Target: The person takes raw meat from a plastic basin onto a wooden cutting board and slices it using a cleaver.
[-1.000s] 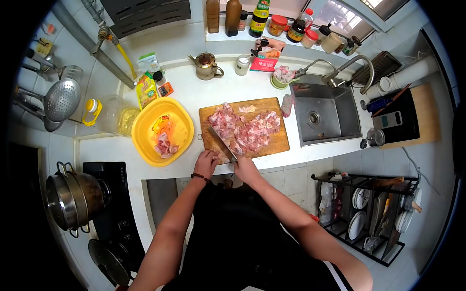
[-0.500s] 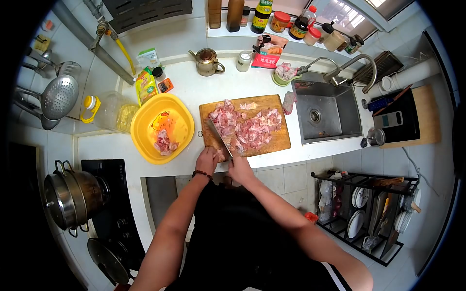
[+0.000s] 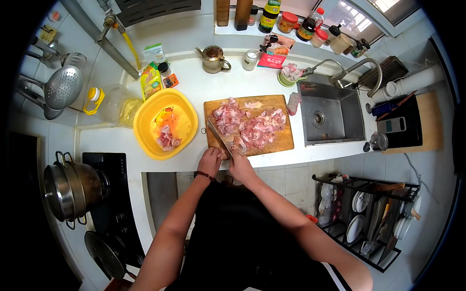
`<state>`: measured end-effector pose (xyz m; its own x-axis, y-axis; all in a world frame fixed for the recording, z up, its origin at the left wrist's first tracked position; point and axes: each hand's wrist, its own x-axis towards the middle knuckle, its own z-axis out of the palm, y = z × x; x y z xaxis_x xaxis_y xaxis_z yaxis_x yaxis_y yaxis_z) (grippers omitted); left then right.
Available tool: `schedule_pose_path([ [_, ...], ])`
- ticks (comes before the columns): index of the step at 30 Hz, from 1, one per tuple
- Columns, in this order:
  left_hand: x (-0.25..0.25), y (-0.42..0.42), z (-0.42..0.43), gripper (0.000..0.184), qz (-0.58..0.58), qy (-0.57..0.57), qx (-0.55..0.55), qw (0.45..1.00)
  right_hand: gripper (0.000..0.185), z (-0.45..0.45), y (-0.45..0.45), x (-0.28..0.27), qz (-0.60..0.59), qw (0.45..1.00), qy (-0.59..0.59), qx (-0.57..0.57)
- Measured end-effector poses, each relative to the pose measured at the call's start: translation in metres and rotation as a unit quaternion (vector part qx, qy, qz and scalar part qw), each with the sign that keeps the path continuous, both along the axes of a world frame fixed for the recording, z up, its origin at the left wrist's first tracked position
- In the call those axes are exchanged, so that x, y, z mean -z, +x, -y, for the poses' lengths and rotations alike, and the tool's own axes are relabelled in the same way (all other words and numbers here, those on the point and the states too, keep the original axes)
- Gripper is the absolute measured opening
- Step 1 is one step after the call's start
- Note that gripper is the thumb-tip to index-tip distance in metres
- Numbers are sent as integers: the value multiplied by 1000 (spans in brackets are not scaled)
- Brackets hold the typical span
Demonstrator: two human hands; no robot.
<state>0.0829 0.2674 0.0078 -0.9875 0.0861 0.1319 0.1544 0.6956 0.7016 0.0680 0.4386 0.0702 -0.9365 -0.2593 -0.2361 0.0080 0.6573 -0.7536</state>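
A knife (image 3: 220, 137) slants over the lower left of the wooden cutting board (image 3: 286, 140), its handle inside my closed right hand (image 3: 241, 166). Just left of it, my left hand (image 3: 209, 161) is closed on a small piece of meat (image 3: 224, 154) at the board's front edge; the fingers partly hide the piece. Cut raw meat (image 3: 258, 130) lies in heaps on the middle and right of the board. More meat (image 3: 167, 139) sits in the yellow basin (image 3: 141, 122), left of the board.
At the right is a metal sink (image 3: 333, 116), with a green bowl (image 3: 286, 80) beside it. A teapot (image 3: 213, 59), a jar (image 3: 250, 60) and a red packet (image 3: 274, 52) stand behind the board. Pots (image 3: 65, 189) and a black stove (image 3: 109, 199) are at the left.
The whole view has shifted slightly, so counter items appear a little further right. Both hands stay at the board's front edge, the knife still in my right hand.
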Motion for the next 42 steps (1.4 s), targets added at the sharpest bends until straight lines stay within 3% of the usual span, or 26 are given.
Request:
schedule_pose_path([
  [13,2,-6,2,13,-40,-11,27,999,27,5,9,7,65,996,57,-12],
  [18,2,-8,5,12,-8,-16,36,999,30,0,13,0,89,993,79,-15],
  [24,5,-7,4,12,-25,-3,30,999,29,5,4,17,75,996,47,-21],
  [26,3,-9,6,12,-23,-1,22,999,27,10,-6,16,21,1000,3,-15],
  [33,2,-11,6,13,-11,-1,21,1000,26,-18,9,23,97,995,19,-21],
  [38,0,-12,5,13,-17,28,15,999,27,1,-18,37,-1,999,-17,-31],
  [42,6,-8,4,13,-5,19,14,1000,28,-14,7,19,58,998,-13,-11],
])
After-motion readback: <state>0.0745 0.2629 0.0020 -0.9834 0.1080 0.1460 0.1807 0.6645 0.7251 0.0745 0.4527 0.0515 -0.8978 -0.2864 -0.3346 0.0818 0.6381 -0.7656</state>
